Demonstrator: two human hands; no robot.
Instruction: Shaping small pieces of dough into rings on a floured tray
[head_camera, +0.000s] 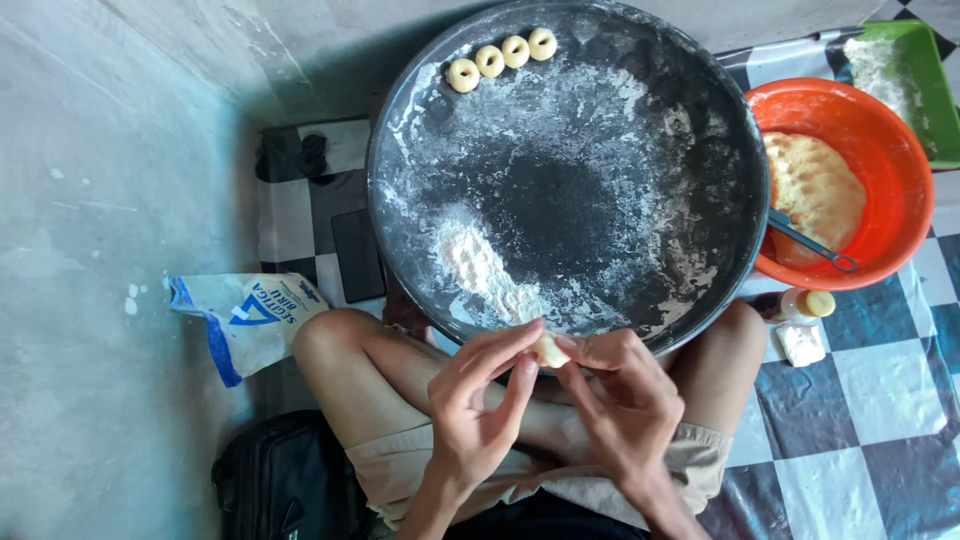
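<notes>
Both my hands meet over my lap at the near rim of a big round dark tray (720, 120) dusted with flour. My left hand (482, 400) and my right hand (620, 400) pinch a small pale piece of dough (549, 350) between their fingertips. At the tray's far edge lie several small ring-shaped dough pieces (502, 56) in a row. A heap of loose flour (478, 262) sits on the tray near my hands.
An orange bowl (890, 140) at the right holds a mass of dough (812, 190) and a dark spoon (808, 240). A green tray (912, 80) stands behind it. A white and blue flour bag (245, 318) lies left, a black bag (285, 480) beside my knee, a small bottle (806, 304) at right.
</notes>
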